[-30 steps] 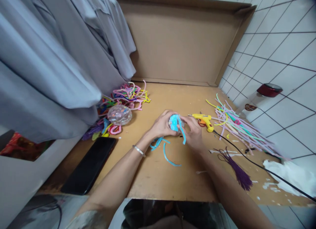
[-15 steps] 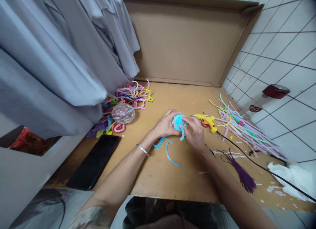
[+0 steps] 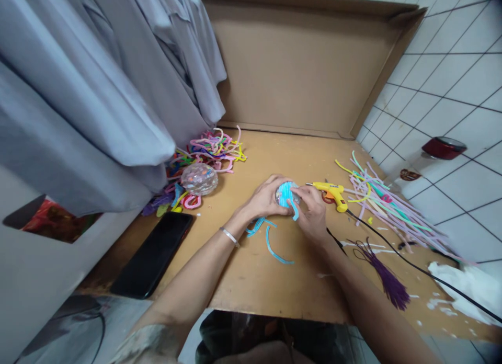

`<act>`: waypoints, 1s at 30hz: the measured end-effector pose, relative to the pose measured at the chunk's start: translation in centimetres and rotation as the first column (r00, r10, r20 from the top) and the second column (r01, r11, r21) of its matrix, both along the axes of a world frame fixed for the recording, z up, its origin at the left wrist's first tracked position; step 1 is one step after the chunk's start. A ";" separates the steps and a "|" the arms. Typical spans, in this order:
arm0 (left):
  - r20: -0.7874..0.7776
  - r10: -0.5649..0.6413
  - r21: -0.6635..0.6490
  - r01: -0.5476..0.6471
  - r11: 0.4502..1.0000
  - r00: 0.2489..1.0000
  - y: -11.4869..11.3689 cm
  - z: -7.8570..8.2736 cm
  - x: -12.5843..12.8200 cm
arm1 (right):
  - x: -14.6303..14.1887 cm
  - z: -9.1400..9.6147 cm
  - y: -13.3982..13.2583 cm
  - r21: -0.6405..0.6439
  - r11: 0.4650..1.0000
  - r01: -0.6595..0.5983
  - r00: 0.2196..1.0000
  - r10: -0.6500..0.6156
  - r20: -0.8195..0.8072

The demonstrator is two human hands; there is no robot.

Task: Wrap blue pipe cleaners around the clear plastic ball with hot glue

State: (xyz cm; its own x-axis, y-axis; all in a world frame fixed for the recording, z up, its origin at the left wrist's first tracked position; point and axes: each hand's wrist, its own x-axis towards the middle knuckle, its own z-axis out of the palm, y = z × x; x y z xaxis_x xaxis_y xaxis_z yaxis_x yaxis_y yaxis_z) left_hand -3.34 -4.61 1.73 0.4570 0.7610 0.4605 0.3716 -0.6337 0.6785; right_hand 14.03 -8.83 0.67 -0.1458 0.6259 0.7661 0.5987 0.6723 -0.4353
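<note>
My left hand [image 3: 268, 195] is wrapped round a small clear ball [image 3: 278, 195], its front partly covered with rows of light blue pipe cleaner. From the right, the thumb and fingers of my right hand [image 3: 312, 209] close on a blue pipe cleaner [image 3: 295, 211] against the ball. The loose end of that strip hangs down between my hands. Below them on the table lie a curved blue pipe cleaner piece [image 3: 272, 250] and a few shorter blue pieces [image 3: 255, 227]. Just right of my right hand rests a yellow glue gun [image 3: 331, 191], its nozzle pointing left.
A black phone [image 3: 152, 255], a clear textured ball [image 3: 200, 179] and heaped coloured pipe cleaners [image 3: 212, 147] lie left. To the right are pastel pipe cleaners [image 3: 392, 207], a purple thread bundle [image 3: 388, 280], the glue gun's cord, white tissue [image 3: 463, 285] and a red-lidded jar [image 3: 443, 147].
The loose end of the blue strip has swung slightly right and now sits nearer my right thumb. Both hands keep their hold on the ball; the whole view has shifted slightly.
</note>
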 end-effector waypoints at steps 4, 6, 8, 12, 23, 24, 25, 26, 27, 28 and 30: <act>0.013 -0.031 0.025 0.030 0.999 0.999 0.1 0.1 -0.1 | -0.1 0.0 -0.1 -0.018 1.000 0.001 1.000 -0.001 -0.001; 0.008 -0.032 0.040 0.031 0.999 0.999 0.2 0.1 -0.1 | 0.0 0.0 -0.1 -0.030 1.000 0.000 1.000 -0.001 -0.016; 0.004 -0.032 0.037 0.032 0.999 0.999 0.2 0.1 -0.2 | 0.0 0.1 -0.1 -0.066 0.998 -0.011 0.999 0.008 -0.052; 0.014 -0.067 0.009 0.067 0.998 0.998 0.3 0.1 -0.2 | 0.1 0.2 0.0 -0.153 0.988 -0.027 0.989 0.003 -0.150; -0.020 -0.105 -0.020 0.105 0.994 0.994 0.2 0.2 0.0 | 0.3 0.5 0.1 -0.240 0.971 -0.004 0.978 -0.046 -0.203; -0.030 -0.103 -0.018 0.102 0.995 0.994 0.2 0.2 0.0 | 0.3 0.4 0.2 -0.241 0.971 0.000 0.980 -0.049 -0.195; -0.038 -0.101 -0.014 0.101 0.995 0.994 0.2 0.2 0.0 | 0.3 0.4 0.2 -0.240 0.971 0.006 0.981 -0.052 -0.186; -0.045 -0.102 -0.010 0.102 0.995 0.994 0.2 0.2 0.0 | 0.3 0.4 0.2 -0.239 0.971 0.011 0.983 -0.054 -0.176; -0.051 -0.105 -0.006 0.105 0.994 0.993 0.2 0.2 0.0 | 0.3 0.4 0.2 -0.236 0.972 0.013 0.985 -0.054 -0.166; -0.051 -0.106 -0.001 0.106 0.994 0.993 0.2 0.1 0.0 | 0.3 0.3 0.2 -0.231 0.973 0.015 0.986 -0.052 -0.156; -0.045 -0.108 0.012 0.108 0.994 0.993 0.2 0.0 0.1 | 0.3 0.3 0.2 -0.216 0.976 0.015 0.990 -0.044 -0.133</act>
